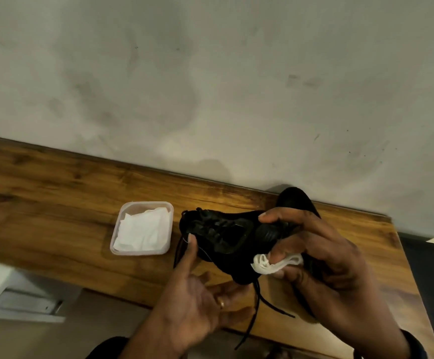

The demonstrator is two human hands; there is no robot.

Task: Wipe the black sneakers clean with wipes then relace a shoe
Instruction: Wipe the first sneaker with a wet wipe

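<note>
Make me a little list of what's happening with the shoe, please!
Place: wooden table by a grey wall
Held shoe: black sneaker, lifted above the table, laces dangling
Left hand: supports the sneaker from below, thumb on its side
Right hand: grips the sneaker, fingers pinching a crumpled white wipe
Box: plastic container of white wipes, on the table
Other shoe: second sneaker behind the right hand, mostly hidden

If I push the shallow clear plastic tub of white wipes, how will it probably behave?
The shallow clear plastic tub looks low and wide, so it would likely slide on the smooth wooden table, not tip. Holding only thin white wipes, it is probably light.
</note>
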